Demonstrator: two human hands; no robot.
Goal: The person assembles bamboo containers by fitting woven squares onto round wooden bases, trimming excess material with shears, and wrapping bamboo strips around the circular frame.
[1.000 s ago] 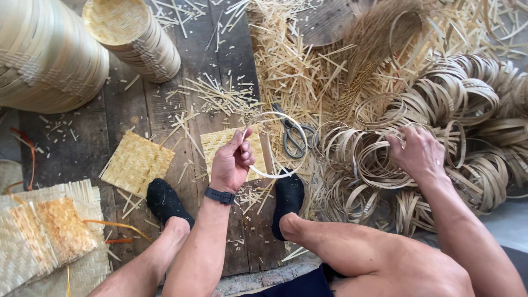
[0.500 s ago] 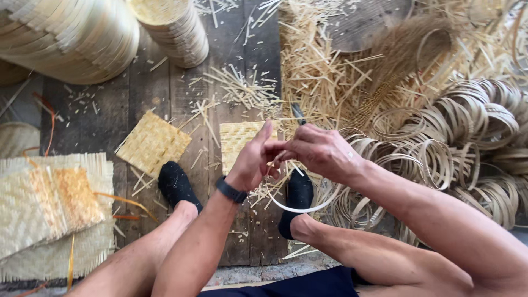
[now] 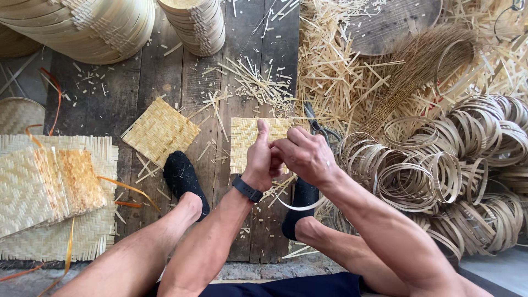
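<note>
Clearly both hands, left hand [image 3: 259, 162] and right hand [image 3: 306, 155], pinch shut on one thin bamboo hoop [image 3: 300, 205]; squeezed unevenly, it could spring loose onto the woven square [image 3: 246, 142].

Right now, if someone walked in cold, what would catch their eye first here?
First, the two hands, left hand and right hand, meeting at the centre over a thin bamboo hoop, just above a small woven mat on the plank floor. To the right lies a big heap of hoops; top left, stacked woven baskets.
</note>
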